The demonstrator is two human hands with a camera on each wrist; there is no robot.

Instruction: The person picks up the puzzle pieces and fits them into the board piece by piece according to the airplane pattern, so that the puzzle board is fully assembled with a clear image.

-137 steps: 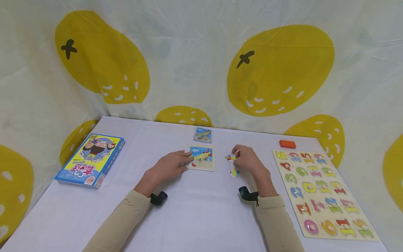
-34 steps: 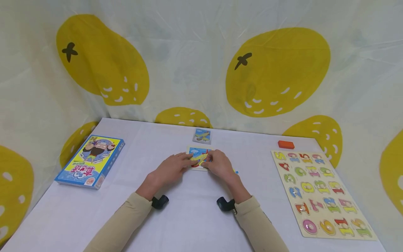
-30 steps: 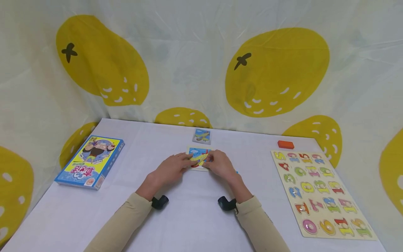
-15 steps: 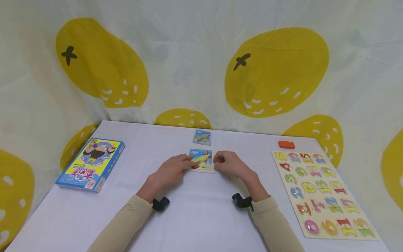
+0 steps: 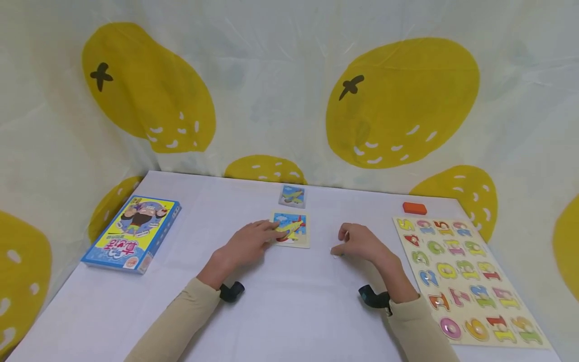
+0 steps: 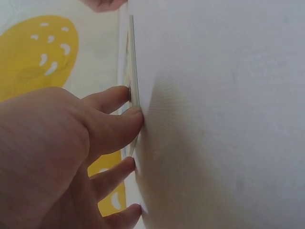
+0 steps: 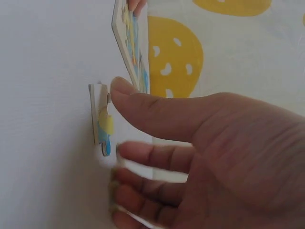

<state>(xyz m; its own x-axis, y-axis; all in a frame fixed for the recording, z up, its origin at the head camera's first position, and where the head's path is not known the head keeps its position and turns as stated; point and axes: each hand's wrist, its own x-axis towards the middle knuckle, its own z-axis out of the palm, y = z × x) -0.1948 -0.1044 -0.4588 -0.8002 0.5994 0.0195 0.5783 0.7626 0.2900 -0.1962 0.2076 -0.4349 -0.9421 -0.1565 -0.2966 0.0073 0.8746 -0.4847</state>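
Observation:
A small airplane jigsaw puzzle in a pale frame (image 5: 309,232) lies flat in the middle of the table. A pale bare patch shows toward its lower right. My left hand (image 5: 246,246) rests at its left side; in the left wrist view the thumb and index fingertip touch the frame's edge (image 6: 132,52). Right of the puzzle, my right hand (image 5: 364,246) hovers over one loose jigsaw piece (image 7: 104,121), white with yellow and blue. The right thumb is close to the piece; its fingers are apart, with nothing between them. In the head view the hand hides most of the piece.
A small airplane picture card (image 5: 292,196) lies behind the puzzle. At the left is a blue and yellow box (image 5: 131,234). A wooden number board (image 5: 470,281) lies at the right, with an orange block (image 5: 414,207) behind it.
The right hand carried one of two loose pieces to the puzzle, let it go there, and moved back right to the other piece. The left hand has stayed by the puzzle's left edge.

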